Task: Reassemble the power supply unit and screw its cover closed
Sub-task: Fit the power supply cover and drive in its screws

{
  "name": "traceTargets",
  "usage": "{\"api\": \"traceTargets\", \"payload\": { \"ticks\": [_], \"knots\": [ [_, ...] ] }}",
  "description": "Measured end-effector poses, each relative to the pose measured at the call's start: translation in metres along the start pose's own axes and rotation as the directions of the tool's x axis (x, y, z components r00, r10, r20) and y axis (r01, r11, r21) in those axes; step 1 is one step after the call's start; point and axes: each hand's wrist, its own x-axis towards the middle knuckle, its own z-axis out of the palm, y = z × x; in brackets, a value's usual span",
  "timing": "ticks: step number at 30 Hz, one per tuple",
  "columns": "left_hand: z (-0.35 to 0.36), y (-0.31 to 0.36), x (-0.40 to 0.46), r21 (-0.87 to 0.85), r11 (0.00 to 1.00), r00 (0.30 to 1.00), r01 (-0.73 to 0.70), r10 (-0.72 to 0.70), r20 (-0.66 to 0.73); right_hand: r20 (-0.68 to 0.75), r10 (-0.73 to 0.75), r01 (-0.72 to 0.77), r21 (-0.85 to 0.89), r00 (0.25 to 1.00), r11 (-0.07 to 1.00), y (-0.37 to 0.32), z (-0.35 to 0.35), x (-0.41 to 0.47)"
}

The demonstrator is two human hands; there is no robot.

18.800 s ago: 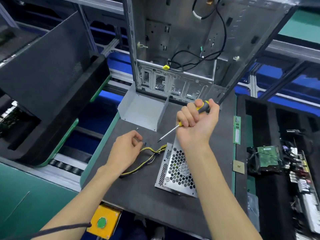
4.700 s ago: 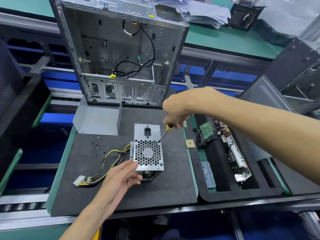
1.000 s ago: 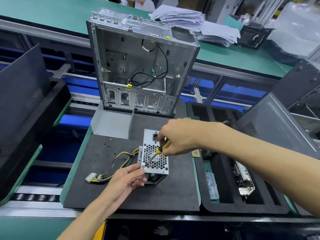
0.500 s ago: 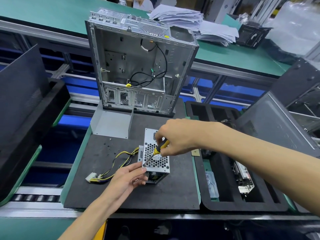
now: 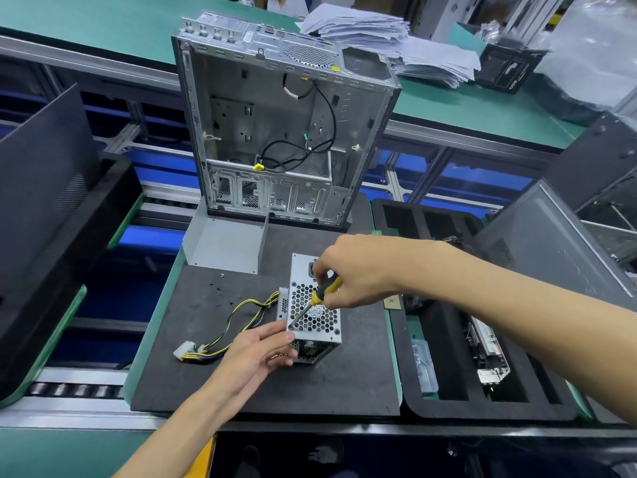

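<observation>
Panel (image 5: 44, 188), dark, leaning at nine o'clock of the work mat (image 5: 241, 374), set aside outside the working area.

Cable bundle (image 5: 234, 319), yellow and black, trailing from the power supply unit toward eight o'clock and ending in a white connector (image 5: 182, 350); laid out flat, probably to keep it away from the screw holes.

Loose screws (image 5: 220, 289), small, scattered on the mat at eleven o'clock of the unit, within reach for the remaining corners.

Metal bracket (image 5: 224, 246), folded, at twelve o'clock of the mat's left half, touching the foot of the open computer case (image 5: 275, 132), which stands upright behind.

Left hand (image 5: 258, 350), fingers curled round the near-left corner of the unit, thumb on top by the screw point; judged to brace the box against the turning force.

Power supply unit (image 5: 315, 315), mid-mat, perforated cover uppermost so the corner holes face the tool.

Screwdriver (image 5: 310, 305), yellow and black handle, shaft slanting down toward seven o'clock, tip at the cover's near-left corner.

Right hand (image 5: 358, 270), fingers pinching the handle from above, a grip suited to twirling.

Foam tray (image 5: 482, 391), three o'clock, holding circuit boards.
</observation>
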Motion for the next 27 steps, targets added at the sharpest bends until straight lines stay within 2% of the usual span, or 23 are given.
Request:
{"api": "traceTargets", "payload": {
  "ticks": [16,27],
  "knots": [
    [0.0002,0.0048,0.001,0.006,1.0,0.999,0.013,-0.013,0.038,0.035,0.01,-0.012,0.049,0.999,0.999,0.004,0.0008,0.0001],
    [-0.0004,0.0064,0.0015,-0.038,0.999,0.998,0.018,-0.016,0.059,-0.008,0.016,-0.016,-0.036,1.0,0.999,0.0002,0.0021,0.0006]
  ]
}}
